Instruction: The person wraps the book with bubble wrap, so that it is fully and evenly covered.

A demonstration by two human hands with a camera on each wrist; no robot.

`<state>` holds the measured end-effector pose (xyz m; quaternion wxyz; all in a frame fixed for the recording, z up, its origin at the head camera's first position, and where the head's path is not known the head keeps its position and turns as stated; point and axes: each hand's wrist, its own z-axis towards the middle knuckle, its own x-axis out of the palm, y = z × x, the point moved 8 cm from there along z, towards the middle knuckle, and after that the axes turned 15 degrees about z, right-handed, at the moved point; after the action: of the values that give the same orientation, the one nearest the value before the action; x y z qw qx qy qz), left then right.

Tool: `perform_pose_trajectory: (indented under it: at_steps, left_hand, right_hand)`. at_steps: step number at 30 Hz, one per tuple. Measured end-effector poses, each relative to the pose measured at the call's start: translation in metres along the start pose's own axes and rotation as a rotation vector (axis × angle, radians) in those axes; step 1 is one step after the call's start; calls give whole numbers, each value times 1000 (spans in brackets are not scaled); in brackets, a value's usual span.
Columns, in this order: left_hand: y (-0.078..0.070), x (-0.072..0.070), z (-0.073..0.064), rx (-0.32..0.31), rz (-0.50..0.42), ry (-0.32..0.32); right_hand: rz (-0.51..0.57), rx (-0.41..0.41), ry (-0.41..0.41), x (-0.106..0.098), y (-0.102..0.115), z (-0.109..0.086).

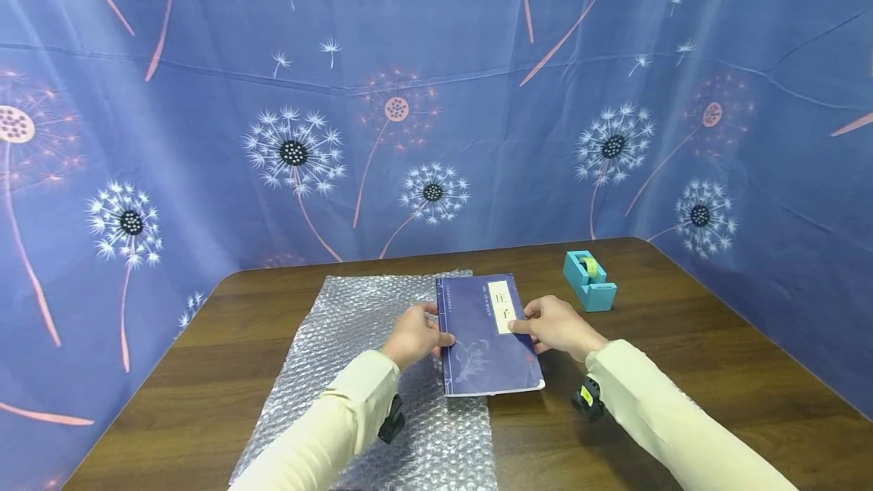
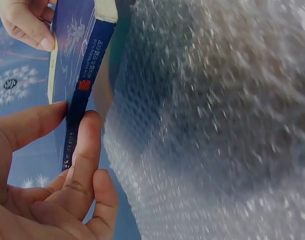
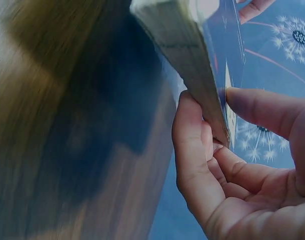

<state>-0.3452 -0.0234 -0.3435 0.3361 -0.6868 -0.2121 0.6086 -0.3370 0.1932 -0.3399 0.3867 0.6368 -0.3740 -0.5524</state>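
A blue paperback book with a pale title label is held up between both hands, above the table and the right part of a bubble wrap sheet. The left hand pinches its spine side, thumb on the cover and fingers beneath, as the left wrist view shows with the book's spine. At the opposite edge, the right hand pinches the book, thumb on the cover by the label. In the right wrist view the page edges face the camera, with fingers under them.
A turquoise tape dispenser with a yellowish roll stands at the back right of the brown wooden table. Behind the table hangs a blue cloth with dandelion prints. A dark wrist device is strapped at the right sleeve.
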Motion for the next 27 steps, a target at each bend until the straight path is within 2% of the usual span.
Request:
perform_pose_trajectory:
  at_steps: [13,27]
  left_hand:
    - [25,-28,-8,-35,65,-24]
    - [60,-54,-13,-123,112,-41]
  right_hand:
    - [11,-24,8,35,17,11]
    - [-14,-55,38,78,34,22]
